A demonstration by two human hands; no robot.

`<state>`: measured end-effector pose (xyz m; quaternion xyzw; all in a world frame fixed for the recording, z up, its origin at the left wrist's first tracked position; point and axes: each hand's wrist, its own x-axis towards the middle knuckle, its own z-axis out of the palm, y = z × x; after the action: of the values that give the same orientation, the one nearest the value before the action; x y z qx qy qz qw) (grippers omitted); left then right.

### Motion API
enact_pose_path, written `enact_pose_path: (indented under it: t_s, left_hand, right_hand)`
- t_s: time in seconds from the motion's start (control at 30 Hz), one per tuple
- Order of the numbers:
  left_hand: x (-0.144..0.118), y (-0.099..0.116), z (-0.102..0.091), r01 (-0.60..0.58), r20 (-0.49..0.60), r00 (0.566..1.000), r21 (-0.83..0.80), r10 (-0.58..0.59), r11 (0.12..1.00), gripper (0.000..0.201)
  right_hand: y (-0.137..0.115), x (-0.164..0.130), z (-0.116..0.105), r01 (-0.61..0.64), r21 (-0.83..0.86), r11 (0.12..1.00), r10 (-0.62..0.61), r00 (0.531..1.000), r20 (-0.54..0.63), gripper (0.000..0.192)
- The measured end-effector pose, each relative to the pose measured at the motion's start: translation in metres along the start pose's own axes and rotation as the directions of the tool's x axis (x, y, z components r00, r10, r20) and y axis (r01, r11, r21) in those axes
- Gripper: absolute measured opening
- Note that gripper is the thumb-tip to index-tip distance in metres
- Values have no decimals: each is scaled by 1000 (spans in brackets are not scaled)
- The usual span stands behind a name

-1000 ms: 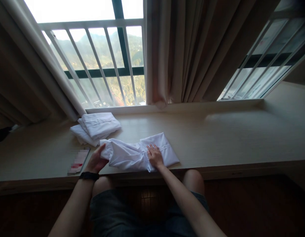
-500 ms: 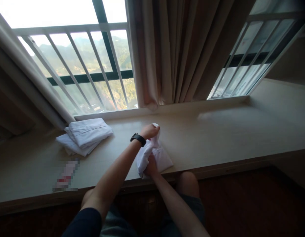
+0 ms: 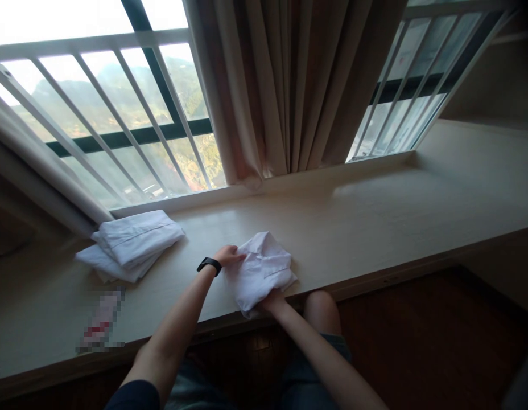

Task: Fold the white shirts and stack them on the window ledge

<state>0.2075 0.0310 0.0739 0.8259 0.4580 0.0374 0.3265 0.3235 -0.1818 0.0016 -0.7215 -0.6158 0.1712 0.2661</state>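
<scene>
We note daylight from the window (image 3: 97,114) overexposed, interior dim beyond the left hand (image 3: 228,255); wide-angle edges bowed.

Both hands (image 3: 230,256) hold white garment (image 3: 262,270)

Left hand (image 3: 228,255) curled with wrist forward, right hand (image 3: 272,300) tucked low, fingers hidden

A folded shirt (image 3: 264,270) lies on the ledge (image 3: 375,222) near its front edge, the left hand (image 3: 230,255) at its left side, the right hand (image 3: 272,300) seemingly under its near edge. A stack of folded shirts (image 3: 131,244) sits further left, below the window (image 3: 102,108); a curtain (image 3: 285,85) hangs behind
</scene>
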Motion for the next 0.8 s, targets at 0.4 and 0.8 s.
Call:
enact_pose_path:
  t_s: [0.4, 0.8]
  left_hand:
    - [-104, -60, 46, 48, -194, 978, -138, -74, 989, 48]
    - [-169, -92, 16, 151, -130, 879, -837, -459, 526, 28]
  right_hand:
    - [41, -35, -37, -202, 459, 865, 265, 961, -76, 50]
    - [-7, 20, -53, -333, 74, 940, 341, 929, -146, 43]
